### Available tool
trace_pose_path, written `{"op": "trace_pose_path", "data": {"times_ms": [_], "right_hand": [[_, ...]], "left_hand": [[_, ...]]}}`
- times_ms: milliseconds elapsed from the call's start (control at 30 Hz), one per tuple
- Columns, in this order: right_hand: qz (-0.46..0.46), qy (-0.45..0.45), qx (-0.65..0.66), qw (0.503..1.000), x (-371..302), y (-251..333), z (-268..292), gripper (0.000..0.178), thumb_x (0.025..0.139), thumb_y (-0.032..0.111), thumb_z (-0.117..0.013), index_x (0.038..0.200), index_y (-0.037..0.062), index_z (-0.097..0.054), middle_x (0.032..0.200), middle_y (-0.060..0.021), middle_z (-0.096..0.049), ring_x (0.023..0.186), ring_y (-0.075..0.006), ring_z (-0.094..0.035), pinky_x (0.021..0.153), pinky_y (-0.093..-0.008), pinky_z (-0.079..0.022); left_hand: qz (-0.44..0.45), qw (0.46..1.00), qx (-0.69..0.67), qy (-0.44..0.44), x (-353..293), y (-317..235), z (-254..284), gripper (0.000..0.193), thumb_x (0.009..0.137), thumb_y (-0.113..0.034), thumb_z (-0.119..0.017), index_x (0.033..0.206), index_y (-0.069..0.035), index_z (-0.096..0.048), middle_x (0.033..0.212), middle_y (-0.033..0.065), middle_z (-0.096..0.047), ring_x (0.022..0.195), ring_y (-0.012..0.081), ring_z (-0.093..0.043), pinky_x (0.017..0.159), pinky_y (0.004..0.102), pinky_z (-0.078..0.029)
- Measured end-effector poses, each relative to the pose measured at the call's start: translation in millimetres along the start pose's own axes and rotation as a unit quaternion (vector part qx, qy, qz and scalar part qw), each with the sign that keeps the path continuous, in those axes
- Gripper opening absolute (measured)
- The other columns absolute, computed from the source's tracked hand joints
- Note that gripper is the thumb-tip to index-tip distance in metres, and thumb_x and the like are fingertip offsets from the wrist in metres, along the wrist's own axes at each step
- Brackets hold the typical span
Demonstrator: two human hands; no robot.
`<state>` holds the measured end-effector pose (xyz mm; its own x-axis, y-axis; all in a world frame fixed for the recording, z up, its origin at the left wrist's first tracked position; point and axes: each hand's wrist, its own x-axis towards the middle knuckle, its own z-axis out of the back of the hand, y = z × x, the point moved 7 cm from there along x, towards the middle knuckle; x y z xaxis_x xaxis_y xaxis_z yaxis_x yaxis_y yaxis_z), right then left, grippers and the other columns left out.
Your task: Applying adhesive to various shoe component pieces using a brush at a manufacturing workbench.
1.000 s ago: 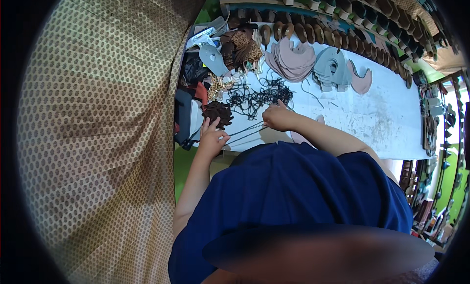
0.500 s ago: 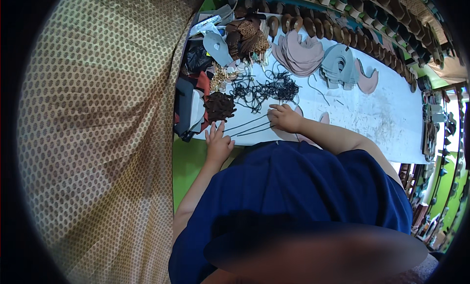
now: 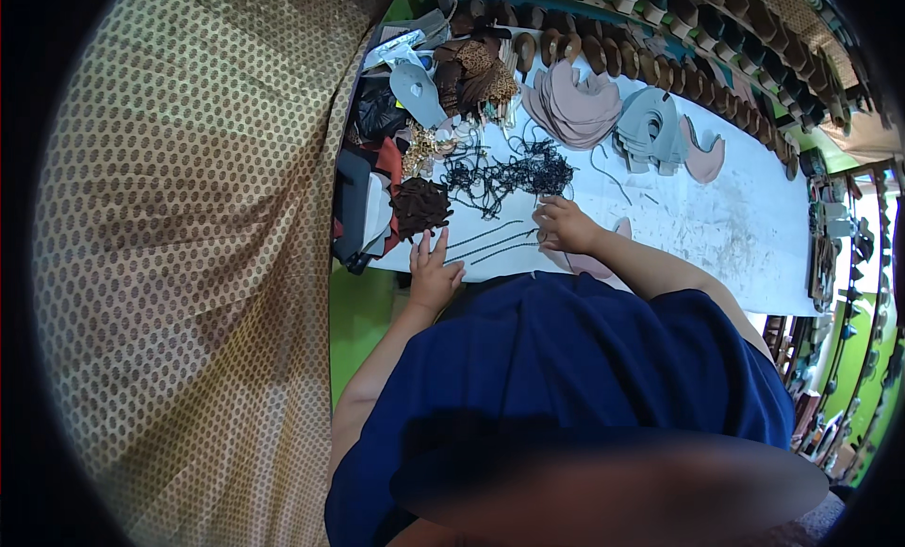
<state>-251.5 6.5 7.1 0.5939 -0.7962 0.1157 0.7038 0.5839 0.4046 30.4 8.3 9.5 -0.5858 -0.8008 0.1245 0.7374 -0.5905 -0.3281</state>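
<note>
Three thin dark cords (image 3: 490, 240) lie nearly side by side on the white tabletop, slanting up to the right between my hands. At their left ends rests my left hand (image 3: 436, 275), its fingers spread and holding nothing. My right hand (image 3: 568, 228) is over the right ends with fingers curled; it seems to pinch a cord end, though the fingertips are partly hidden. The uppermost cord's right end lies free of it. Beyond the cords is a tangled heap of black cord (image 3: 514, 174). A pile of short dark brown strips (image 3: 420, 207) sits just past my left hand.
Stacked pink curved pieces (image 3: 572, 108) and grey ones (image 3: 650, 132) lie farther back. Brown shoe-shaped forms (image 3: 641, 61) line the far edge. Leopard-patterned material (image 3: 476, 61) and a grey cap-like piece (image 3: 418, 92) crowd the far left. A patterned curtain (image 3: 207, 264) hangs at left.
My right hand has shifted slightly right, and the uppermost cord's end now lies apart from it. My left hand has moved a little right and down, fingers still spread.
</note>
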Motion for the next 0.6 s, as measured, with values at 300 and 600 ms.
{"op": "trace_pose_path", "data": {"times_ms": [300,600], "right_hand": [[-0.18,-0.09,0.104,0.974,-16,-44,12,0.019,0.079,0.017,-0.071,0.094,0.0056,-0.072,0.11,-0.0108,-0.065,0.113,-0.032,-0.055,0.098,-0.042,-0.045],[-0.202,-0.173,-0.03,0.963,-26,-56,41,0.012,0.081,0.019,-0.069,0.088,0.0093,-0.072,0.11,-0.005,-0.066,0.11,-0.0267,-0.057,0.092,-0.0421,-0.045]], "left_hand": [[-0.056,0.998,-0.002,-0.016,21,-22,-13,0.012,0.074,-0.026,-0.079,0.083,-0.021,-0.073,0.155,0.0141,-0.037,0.143,0.0439,-0.029,0.112,0.0577,-0.023],[-0.007,1.0,-0.021,-0.016,-4,13,18,0.008,0.071,-0.018,-0.078,0.076,-0.014,-0.074,0.153,0.0169,-0.04,0.14,0.0473,-0.032,0.111,0.0536,-0.029]]}}
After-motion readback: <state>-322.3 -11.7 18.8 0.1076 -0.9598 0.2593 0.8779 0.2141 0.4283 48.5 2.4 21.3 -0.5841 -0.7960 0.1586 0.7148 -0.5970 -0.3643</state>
